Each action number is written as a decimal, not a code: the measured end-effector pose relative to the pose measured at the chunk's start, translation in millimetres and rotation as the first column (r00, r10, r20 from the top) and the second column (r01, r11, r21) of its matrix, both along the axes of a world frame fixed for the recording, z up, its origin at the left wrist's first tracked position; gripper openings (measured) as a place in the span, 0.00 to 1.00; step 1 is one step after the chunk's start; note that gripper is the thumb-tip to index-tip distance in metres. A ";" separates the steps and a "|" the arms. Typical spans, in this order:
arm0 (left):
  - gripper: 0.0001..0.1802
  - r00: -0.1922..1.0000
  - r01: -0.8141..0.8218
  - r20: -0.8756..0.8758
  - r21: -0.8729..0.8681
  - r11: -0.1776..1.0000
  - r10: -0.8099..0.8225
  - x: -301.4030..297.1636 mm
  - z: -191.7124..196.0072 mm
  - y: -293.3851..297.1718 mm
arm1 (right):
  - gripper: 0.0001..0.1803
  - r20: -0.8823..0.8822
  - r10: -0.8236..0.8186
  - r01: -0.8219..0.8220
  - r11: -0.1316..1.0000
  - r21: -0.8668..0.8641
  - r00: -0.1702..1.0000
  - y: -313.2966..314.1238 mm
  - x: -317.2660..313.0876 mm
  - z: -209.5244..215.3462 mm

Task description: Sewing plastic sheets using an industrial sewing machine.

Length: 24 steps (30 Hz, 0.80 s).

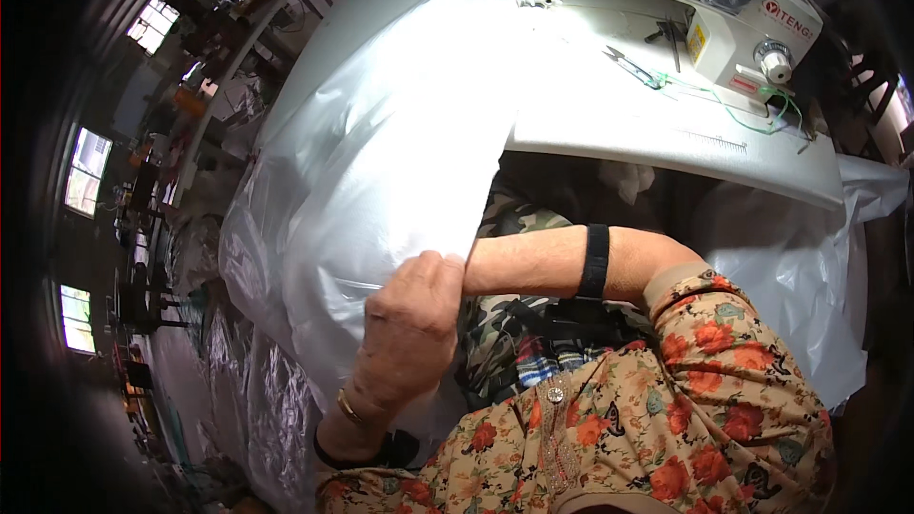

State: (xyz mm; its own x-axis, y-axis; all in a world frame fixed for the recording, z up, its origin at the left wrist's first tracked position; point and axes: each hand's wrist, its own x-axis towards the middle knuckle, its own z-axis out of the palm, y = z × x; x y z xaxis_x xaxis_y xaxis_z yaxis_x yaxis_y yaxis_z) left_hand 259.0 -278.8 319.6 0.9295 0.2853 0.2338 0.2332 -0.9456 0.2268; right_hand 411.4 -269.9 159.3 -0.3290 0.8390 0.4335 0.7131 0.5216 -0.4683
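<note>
A dim workshop with bright windows (88, 169) curves up the left side, cluttered benches running into the far distance. Near left, crinkled silvery plastic sheets (257, 400) lie heaped low. Beside them a large, translucent white plastic sheet (381, 162) drapes from the far white sewing table (666, 133) down toward the person's lap. The left hand (411, 319) is clamped on its near edge, fingers curled over the film. The right forearm crosses behind it; the right hand is hidden under the sheet, so its grip cannot be told. Far right stands a white electric sewing machine (685, 0), with small snips (630, 67) lying before it. The work seems to be gathering the sheet; next likely calls for finding its edge and feeding it flat toward the machine.
</note>
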 end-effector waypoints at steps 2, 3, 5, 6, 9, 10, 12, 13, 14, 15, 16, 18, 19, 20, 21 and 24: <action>0.13 0.998 0.057 -0.006 0.046 0.997 -0.057 0.0 -26.8 0.9 | 0.12 0.037 0.065 -0.063 0.996 -0.070 0.997 -8.4 12.3 -9.9; 0.11 0.997 0.064 -0.058 0.073 0.995 -0.060 0.9 -41.8 -0.7 | 0.12 0.054 0.107 -0.101 0.989 -0.109 0.993 -13.5 18.7 -14.4; 0.10 0.998 0.045 -0.038 0.077 0.996 -0.042 1.9 -67.8 -5.0 | 0.13 0.086 0.206 -0.186 0.963 -0.197 0.975 -25.9 30.1 -19.5; 0.09 0.999 0.043 -0.030 0.078 0.996 -0.041 2.5 -81.3 -8.9 | 0.13 0.095 0.258 -0.228 0.941 -0.251 0.961 -33.4 36.9 -21.5; 0.05 0.998 -0.052 0.035 0.087 0.995 0.049 0.4 -101.9 -11.5 | 0.16 0.312 0.214 0.036 0.772 -0.635 0.926 -51.4 79.5 69.3; 0.05 0.996 -0.068 0.056 0.101 0.993 0.062 0.2 -104.9 -13.5 | 0.14 0.330 0.202 -0.002 0.855 -0.518 0.922 -49.1 96.8 86.9; 0.07 0.991 -0.100 0.100 0.076 0.992 0.092 6.8 -108.0 -16.6 | 0.12 0.190 -0.014 0.028 0.997 -0.070 0.982 -48.2 138.6 86.1; 0.08 0.984 -0.124 0.136 0.057 0.991 0.115 7.6 -108.6 -18.9 | 0.16 0.346 -0.100 0.104 0.995 0.008 0.933 -44.9 152.7 94.7; 0.09 0.975 -0.149 0.171 0.039 0.988 0.140 7.2 -108.8 -21.6 | 0.21 0.461 -0.135 0.101 0.990 0.098 0.877 -36.3 164.7 99.3; 0.09 0.972 -0.160 0.181 0.037 0.986 0.151 9.1 -108.4 -22.4 | 0.23 0.478 -0.147 0.097 0.987 0.128 0.866 -32.2 172.7 100.0; 0.09 0.970 -0.167 0.179 0.006 0.986 0.163 9.8 -106.6 -23.7 | 0.24 0.493 -0.159 0.090 0.983 0.160 0.855 -28.4 179.0 97.6; 0.10 0.965 -0.186 0.181 -0.026 0.982 0.188 9.6 -103.2 -26.2 | 0.25 0.432 -0.125 0.092 0.991 0.097 0.893 -26.9 185.1 83.3; 0.10 0.968 -0.193 0.155 -0.029 0.981 0.195 8.6 -101.8 -27.1 | 0.22 0.415 -0.068 0.054 0.998 0.044 0.907 -25.5 188.6 81.6; 0.11 0.971 -0.199 0.129 -0.032 0.979 0.202 7.9 -100.1 -28.3 | 0.22 0.419 -0.057 0.043 0.998 0.044 0.906 -22.2 192.8 80.9; 0.11 0.969 -0.207 0.131 -0.032 0.978 0.210 6.6 -97.4 -30.2 | 0.21 0.411 -0.044 0.040 0.999 0.019 0.911 -19.4 196.5 79.5; 0.23 0.957 -0.212 0.191 -0.063 0.975 0.220 3.5 -89.3 -36.8 | 0.21 0.387 -0.022 0.035 0.999 -0.026 0.922 -14.2 200.7 79.3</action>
